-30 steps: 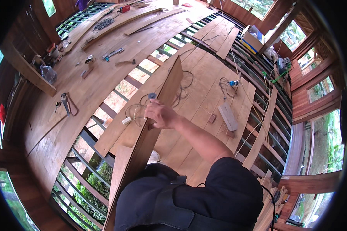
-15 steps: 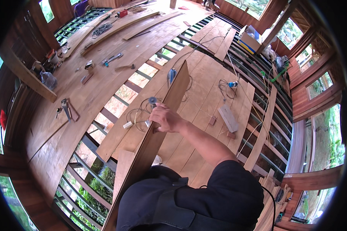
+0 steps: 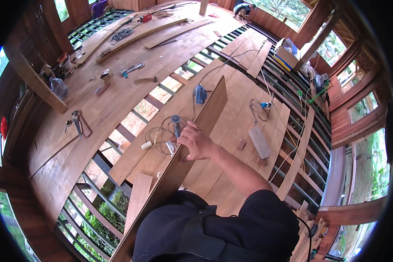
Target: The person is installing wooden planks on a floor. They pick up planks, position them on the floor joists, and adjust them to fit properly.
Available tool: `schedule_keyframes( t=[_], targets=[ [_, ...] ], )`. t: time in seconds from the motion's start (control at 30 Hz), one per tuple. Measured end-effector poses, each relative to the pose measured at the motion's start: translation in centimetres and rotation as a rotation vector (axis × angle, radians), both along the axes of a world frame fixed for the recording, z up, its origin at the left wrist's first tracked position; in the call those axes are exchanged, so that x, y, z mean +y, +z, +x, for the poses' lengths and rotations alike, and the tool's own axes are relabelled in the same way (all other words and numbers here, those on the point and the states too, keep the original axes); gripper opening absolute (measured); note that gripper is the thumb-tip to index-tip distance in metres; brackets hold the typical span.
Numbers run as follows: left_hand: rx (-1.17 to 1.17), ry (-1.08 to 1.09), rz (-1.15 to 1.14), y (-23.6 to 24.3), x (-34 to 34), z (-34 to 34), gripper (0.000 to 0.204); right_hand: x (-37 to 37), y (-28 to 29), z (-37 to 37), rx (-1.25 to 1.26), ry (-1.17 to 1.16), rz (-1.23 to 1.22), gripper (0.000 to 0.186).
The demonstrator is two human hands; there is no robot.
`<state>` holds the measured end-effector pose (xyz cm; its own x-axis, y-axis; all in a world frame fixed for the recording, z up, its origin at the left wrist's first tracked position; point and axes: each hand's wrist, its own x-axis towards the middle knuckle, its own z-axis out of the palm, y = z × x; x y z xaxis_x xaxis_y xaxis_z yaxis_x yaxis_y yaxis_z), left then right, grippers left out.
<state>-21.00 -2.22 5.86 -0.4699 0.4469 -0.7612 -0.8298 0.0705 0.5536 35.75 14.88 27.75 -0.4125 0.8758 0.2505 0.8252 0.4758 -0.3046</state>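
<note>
My right hand [image 3: 195,140] is closed over the top edge of a long wooden floorboard [image 3: 214,102], fingers on one side and thumb on the other. The board stands tilted on its edge and slants from beside my body toward the far middle. My left hand is out of sight. Just left of the board, near my fingers, are an angle grinder [image 3: 176,124] with its disc up and a blue power tool [image 3: 200,94]. A shorter plank [image 3: 138,196] lies against the board's near left side.
Gaps between the floor joists [image 3: 102,166] open onto ground and plants below. Loose boards [image 3: 244,109] cover the joists on the right, with a small blue tool [image 3: 265,105] and a pale block [image 3: 260,143] on them. A hammer [image 3: 146,80] lies left. Another person [image 3: 244,9] crouches far off.
The board's far end has shifted right and down in view, and my right hand has moved right with it. More of the blue power tool and the far person now shows.
</note>
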Motion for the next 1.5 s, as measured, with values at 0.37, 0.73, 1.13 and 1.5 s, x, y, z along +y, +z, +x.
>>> schedule_keyframes(
  t=[0.37,0.73,1.13,1.5],
  targets=[
    [-0.121,0.319,-0.008,-1.6,-7.6,4.3,0.059,3.1,0.6,3.5,-0.016,-0.028,0.097,0.052],
    [-0.211,0.423,0.009,1.3,3.9,12.2,0.072,13.0,-1.8,6.9,0.081,-0.178,0.363,0.043],
    [-0.160,0.260,0.064,3.9,16.8,14.1,0.071,23.7,-0.5,8.7,-0.024,-0.290,0.417,0.027],
    [-0.302,0.162,-0.136,-1.1,29.3,8.7,0.067,34.0,-0.9,3.5,-0.079,-0.355,0.384,0.029]
  ],
)
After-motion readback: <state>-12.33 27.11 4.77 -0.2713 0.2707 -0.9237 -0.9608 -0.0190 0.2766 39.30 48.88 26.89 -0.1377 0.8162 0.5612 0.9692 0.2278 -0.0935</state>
